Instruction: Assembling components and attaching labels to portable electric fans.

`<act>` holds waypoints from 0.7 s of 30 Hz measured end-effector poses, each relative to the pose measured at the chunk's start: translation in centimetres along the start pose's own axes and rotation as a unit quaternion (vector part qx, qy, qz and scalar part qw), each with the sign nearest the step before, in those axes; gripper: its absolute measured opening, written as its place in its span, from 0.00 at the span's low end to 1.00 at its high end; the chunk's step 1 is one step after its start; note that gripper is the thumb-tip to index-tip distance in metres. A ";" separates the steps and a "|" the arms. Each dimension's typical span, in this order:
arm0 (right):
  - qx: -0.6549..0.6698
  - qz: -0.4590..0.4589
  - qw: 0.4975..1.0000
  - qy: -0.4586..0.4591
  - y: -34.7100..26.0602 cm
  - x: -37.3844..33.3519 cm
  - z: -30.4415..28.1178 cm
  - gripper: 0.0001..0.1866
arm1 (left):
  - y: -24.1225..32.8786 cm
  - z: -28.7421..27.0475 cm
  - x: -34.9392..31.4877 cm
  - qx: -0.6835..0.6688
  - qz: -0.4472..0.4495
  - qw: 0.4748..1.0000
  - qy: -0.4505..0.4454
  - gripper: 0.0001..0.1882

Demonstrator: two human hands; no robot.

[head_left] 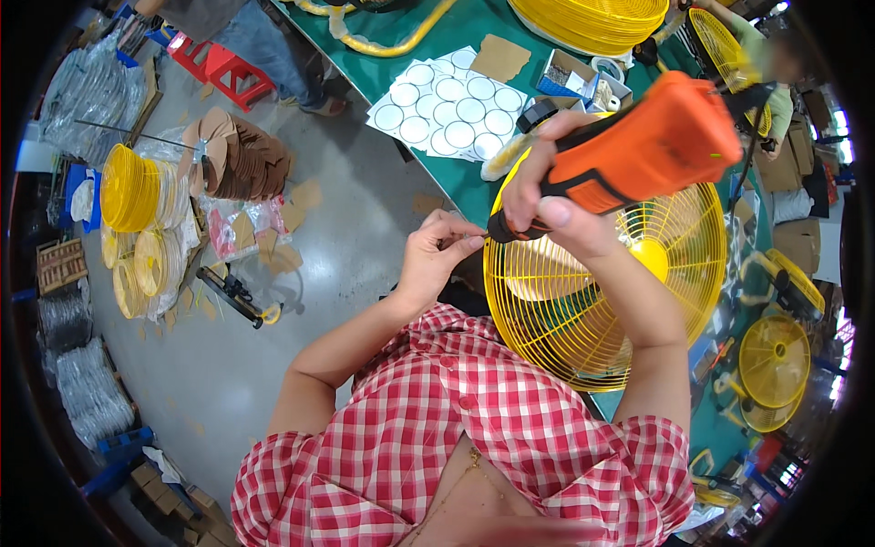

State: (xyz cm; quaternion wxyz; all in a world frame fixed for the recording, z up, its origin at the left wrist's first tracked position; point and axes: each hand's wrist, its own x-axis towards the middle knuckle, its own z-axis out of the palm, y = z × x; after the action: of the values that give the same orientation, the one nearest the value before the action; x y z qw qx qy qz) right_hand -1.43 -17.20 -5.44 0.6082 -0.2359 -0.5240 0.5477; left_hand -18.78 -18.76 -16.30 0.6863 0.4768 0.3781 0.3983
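My right hand [536,187] is wrapped round an orange and black power screwdriver [652,137], whose black nose points left. At that nose my left hand [427,260] pinches with thumb and forefinger; whatever lies between them is too small to make out. Beneath the screwdriver and my right forearm is a round yellow fan guard [583,342] with a yellow hub [648,260] and pale blades behind the wires. The screwdriver's nose and my left fingertips are by the guard's left rim.
Round white labels [445,109] lie on the green table [369,68], beside a brown cardboard piece [500,57] and a small box of parts [565,75]. Stacked yellow guards [592,20] stand at the far side. A red stool [235,75] is on the floor, left.
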 end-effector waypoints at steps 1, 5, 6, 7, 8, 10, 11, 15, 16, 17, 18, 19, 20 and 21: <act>-0.045 0.012 0.999 0.001 0.3 -0.3 0.0 0.25 | -0.6 0.1 -0.1 0.030 -0.007 1.000 -0.002 0.04; -0.132 0.043 0.990 -0.029 1.8 -1.1 -0.4 0.27 | -3.0 -0.1 -0.6 0.081 -0.010 0.997 -0.010 0.07; -0.132 0.042 0.990 -0.029 2.1 -1.1 -0.5 0.27 | -3.3 -0.1 -0.6 0.105 -0.007 0.994 -0.013 0.08; -0.142 0.039 0.988 -0.037 2.4 -1.2 -0.5 0.26 | -3.7 -0.2 -0.6 0.103 -0.003 0.995 -0.013 0.08; -0.144 0.027 0.988 -0.045 2.6 -1.3 -0.5 0.26 | -4.0 -0.3 -0.5 0.098 0.002 0.995 -0.008 0.09; -0.153 0.029 0.987 -0.051 2.8 -1.4 -0.5 0.25 | -4.3 -0.3 -0.6 0.094 0.007 0.996 -0.005 0.09; -0.143 0.037 0.988 -0.055 3.0 -1.5 -0.5 0.25 | -4.5 -0.4 -0.6 0.090 0.006 0.996 -0.005 0.09; -0.169 0.046 0.981 -0.077 3.4 -1.9 -0.6 0.25 | -5.2 -0.6 -0.9 0.109 0.021 0.994 -0.010 0.10; -0.167 0.044 0.982 -0.079 3.6 -2.0 -0.7 0.25 | -5.6 -0.6 -1.1 0.108 0.021 0.994 -0.010 0.10; -0.197 0.039 0.975 -0.093 3.9 -2.0 -0.6 0.25 | -6.2 -0.4 -1.4 0.081 0.005 0.996 0.023 0.10; -0.222 0.018 0.969 -0.108 4.1 -2.0 -0.5 0.25 | -6.7 -0.3 -1.8 0.054 -0.010 0.997 0.055 0.11; -0.216 0.012 0.972 -0.094 4.3 -2.0 -0.5 0.22 | -7.3 -0.5 -1.8 0.054 -0.010 0.997 0.054 0.11; -0.209 0.039 0.976 -0.053 4.4 -2.0 -0.3 0.20 | -7.8 -0.5 -1.8 0.115 -0.021 0.993 -0.024 0.14; -0.241 0.027 0.967 -0.081 4.7 -1.7 -0.3 0.20 | -8.4 -0.8 -1.7 0.175 -0.032 0.979 -0.103 0.18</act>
State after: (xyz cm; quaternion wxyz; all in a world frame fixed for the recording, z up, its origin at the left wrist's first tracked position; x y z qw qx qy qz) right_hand -2.86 -17.36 -10.20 0.4740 -0.3445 -0.6817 0.4382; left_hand -18.63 -21.91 -24.30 0.6402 0.6154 0.3843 0.2524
